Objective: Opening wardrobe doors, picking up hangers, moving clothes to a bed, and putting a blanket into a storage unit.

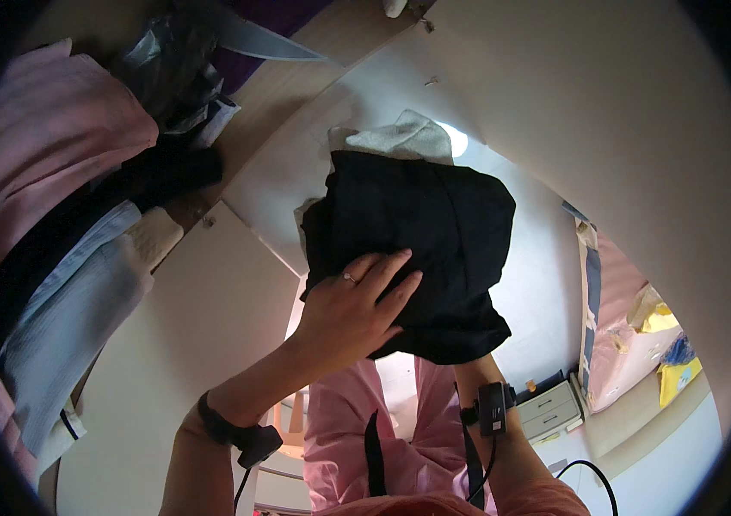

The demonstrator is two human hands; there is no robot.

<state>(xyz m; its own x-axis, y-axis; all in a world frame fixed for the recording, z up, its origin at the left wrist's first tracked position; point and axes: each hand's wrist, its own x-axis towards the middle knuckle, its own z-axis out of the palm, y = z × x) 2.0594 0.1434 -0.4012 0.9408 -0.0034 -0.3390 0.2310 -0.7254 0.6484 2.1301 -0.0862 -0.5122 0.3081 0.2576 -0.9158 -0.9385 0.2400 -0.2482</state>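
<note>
A folded black garment [417, 219] is held up in front of me, with light beige cloth [404, 138] showing past its far and left edges. My left hand [359, 297], wearing a ring, lies on top of the black fabric with its fingers spread a little. The right forearm reaches beneath the near right edge of the garment; my right hand is hidden under the cloth, so its fingers cannot be seen. Both wrists bear strapped black devices with cables.
Shelves at the left hold folded pink cloth [75, 122], light blue clothing [81, 316] and dark plastic-wrapped items. Pale cabinet doors [191, 348] stand around me. At the right are a bed with pink bedding [623, 322] and a small white drawer unit [549, 413].
</note>
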